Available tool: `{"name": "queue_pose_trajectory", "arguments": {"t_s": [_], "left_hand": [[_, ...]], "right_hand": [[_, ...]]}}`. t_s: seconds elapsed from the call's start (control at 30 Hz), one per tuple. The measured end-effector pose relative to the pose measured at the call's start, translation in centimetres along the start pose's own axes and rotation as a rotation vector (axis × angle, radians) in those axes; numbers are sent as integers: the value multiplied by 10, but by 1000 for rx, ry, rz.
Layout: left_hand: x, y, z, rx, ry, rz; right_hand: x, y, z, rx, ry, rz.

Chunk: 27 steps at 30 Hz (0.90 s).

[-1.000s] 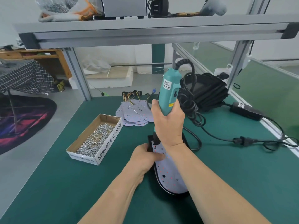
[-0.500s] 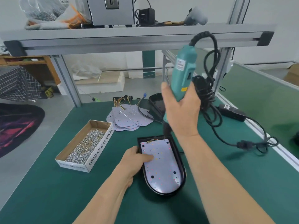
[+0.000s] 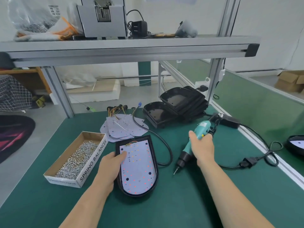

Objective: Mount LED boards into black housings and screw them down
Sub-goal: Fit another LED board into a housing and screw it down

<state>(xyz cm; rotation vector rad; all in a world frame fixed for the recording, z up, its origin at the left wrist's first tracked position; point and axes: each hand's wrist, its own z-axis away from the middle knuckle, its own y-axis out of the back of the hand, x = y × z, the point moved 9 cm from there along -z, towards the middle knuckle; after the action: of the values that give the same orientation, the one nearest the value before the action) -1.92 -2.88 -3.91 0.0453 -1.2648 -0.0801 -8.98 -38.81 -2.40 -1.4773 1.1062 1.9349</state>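
Observation:
A black housing (image 3: 153,162) lies on the green mat in front of me with a white LED board (image 3: 138,168) seated inside it. My left hand (image 3: 110,168) grips the housing's left rim, thumb pressed on the board. My right hand (image 3: 202,148) holds a teal electric screwdriver (image 3: 192,145) low over the mat to the right of the housing, tilted with its bit pointing down-left. Loose LED boards (image 3: 121,127) with coloured wires lie behind the housing. Several empty black housings (image 3: 177,106) are stacked at the back right.
A cardboard box of screws (image 3: 77,158) marked SPRING BALANCER sits left of the housing. The screwdriver's black cable (image 3: 166,145) loops behind it; a power adapter (image 3: 228,120) and cord (image 3: 256,160) lie by the right rail. An aluminium shelf (image 3: 128,48) spans overhead. Another housing (image 3: 296,143) shows at far right.
My right hand has carried the screwdriver off the top of the board, up, then down to the right near the mat. My left hand stayed on the housing.

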Motion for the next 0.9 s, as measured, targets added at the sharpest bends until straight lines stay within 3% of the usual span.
{"name": "queue_pose_trajectory", "arguments": {"t_s": [0.17,0.3,0.37,0.43,0.5,0.6,0.7,0.8,0.9], "left_hand": [[1,7,-1,47,21,67],[1,5,5,56,6,70],[1,3,7,54,-3,53],[1,3,8,58,9,64],[0,4,7,60,34,96],[-4,4,7,37,105,182],[-8,3,9,-12,225,326],[2,-9,9,-119,296,419],[24,-24,4,-196,256,485]], "right_hand": [[-15,-4,13,72,151,327],[-60,-9,31,236,550,688],[-79,-47,37,66,683,804],[-75,-91,39,-212,591,852],[-67,-120,41,-382,497,911],[-65,-135,43,-457,445,926],[-65,-131,54,-463,441,788],[-64,-119,82,-449,534,698],[-62,-105,111,-455,646,702]]}}
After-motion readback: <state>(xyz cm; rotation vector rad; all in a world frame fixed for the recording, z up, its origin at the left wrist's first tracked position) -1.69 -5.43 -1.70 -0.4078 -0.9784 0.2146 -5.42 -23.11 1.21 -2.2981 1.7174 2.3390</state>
